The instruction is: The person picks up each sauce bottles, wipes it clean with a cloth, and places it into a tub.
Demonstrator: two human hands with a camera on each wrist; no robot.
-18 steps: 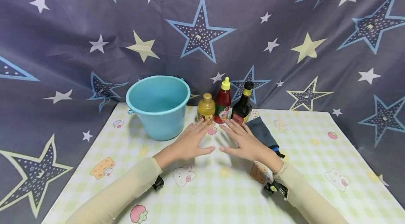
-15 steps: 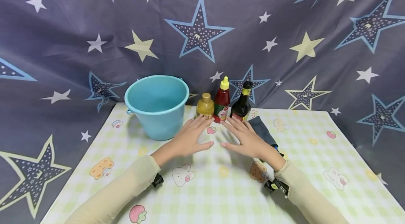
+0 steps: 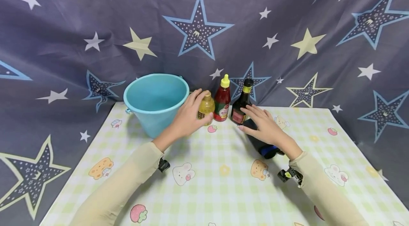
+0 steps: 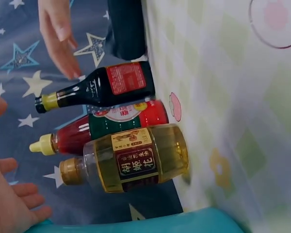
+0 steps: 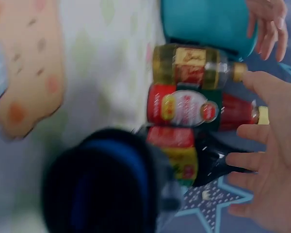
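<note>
My left hand (image 3: 189, 116), fingers spread, is beside the small oil bottle (image 3: 207, 107); in the left wrist view, a gap separates the fingers from its gold cap. A red sauce bottle (image 3: 222, 102) with a yellow nozzle and a dark sauce bottle (image 3: 241, 107) stand upright to its right. Over a dark, tube-like item (image 5: 106, 179) with a blue inner rim hovers my right hand (image 3: 263, 126), its fingers extended near the dark bottle. Neither hand holds anything. In the head view, the right hand partly hides the dark item.
A light blue bucket (image 3: 156, 110) stands left of the bottles, close to my left forearm. The checked tablecloth (image 3: 220, 197) has printed cartoon figures. A grey curtain with stars (image 3: 198, 23) hangs behind the table's back edge.
The hands have moved apart. My left hand has risen toward the oil bottle's cap, and my right hand has shifted right over the dark item. The head view has tilted slightly.
</note>
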